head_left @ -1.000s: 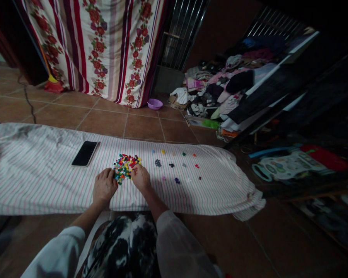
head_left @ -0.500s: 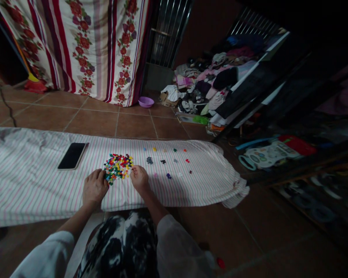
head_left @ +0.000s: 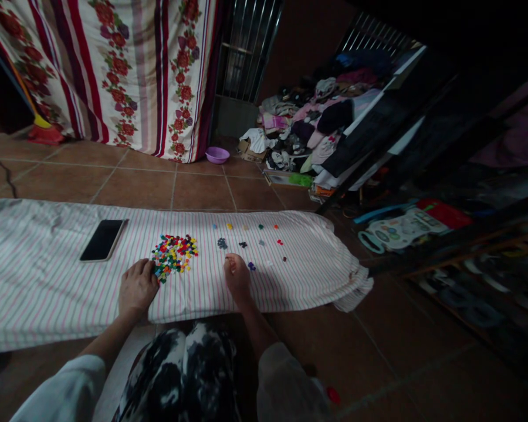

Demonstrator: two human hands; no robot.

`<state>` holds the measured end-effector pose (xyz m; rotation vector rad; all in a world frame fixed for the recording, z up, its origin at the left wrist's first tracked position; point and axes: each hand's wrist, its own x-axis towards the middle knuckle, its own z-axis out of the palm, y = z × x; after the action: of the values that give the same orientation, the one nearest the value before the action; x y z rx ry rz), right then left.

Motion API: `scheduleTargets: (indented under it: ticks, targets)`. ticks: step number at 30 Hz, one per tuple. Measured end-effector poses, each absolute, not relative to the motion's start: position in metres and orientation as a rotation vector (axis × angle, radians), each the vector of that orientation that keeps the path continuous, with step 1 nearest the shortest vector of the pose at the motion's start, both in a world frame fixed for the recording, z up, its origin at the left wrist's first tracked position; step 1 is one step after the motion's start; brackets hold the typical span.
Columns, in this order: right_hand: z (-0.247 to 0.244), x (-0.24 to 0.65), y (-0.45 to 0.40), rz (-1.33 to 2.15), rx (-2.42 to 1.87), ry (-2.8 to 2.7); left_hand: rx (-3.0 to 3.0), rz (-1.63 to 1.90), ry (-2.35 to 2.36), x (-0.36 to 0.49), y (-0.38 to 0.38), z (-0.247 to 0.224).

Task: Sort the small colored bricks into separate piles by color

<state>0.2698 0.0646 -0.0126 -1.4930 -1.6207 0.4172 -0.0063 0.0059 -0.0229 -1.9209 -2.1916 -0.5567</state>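
A mixed heap of small coloured pieces [head_left: 176, 253], red, yellow, green, blue and orange, lies on the striped cloth [head_left: 61, 287]. My left hand [head_left: 138, 286] rests on the cloth with loosely bent fingers at the heap's left edge. To the right of the heap, my right hand [head_left: 237, 275] is closed in a pinch; whatever its fingertips hold is too small to make out. Small groups sorted by colour surround it: dark grey pieces [head_left: 222, 243] just beyond, purple pieces [head_left: 251, 266] close on the right, black pieces [head_left: 243, 244] and red pieces [head_left: 280, 242] further off.
A phone [head_left: 103, 240] lies on the cloth left of the heap. Beyond the cloth-covered surface are the tiled floor, a purple basin [head_left: 217, 155], a floral curtain [head_left: 145, 76] and a pile of clothes [head_left: 308, 123]. A dark rack [head_left: 466, 258] stands at the right.
My right hand has moved right, from the heap's edge to the small sorted groups, still pinched. My left hand stays beside the heap. The view has shifted slightly.
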Motion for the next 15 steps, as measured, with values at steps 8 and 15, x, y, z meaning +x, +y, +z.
scheduleTargets:
  ticks: [8, 15]
  targets:
    - [-0.023, 0.356, 0.071, 0.195, -1.602, -1.369, -1.923, -0.508, -2.225, -0.006, 0.006, -0.02]
    - [-0.041, 0.423, 0.085, 0.057, -1.763, -1.214, -1.916, -0.522, -2.195, -0.007, 0.006, -0.024]
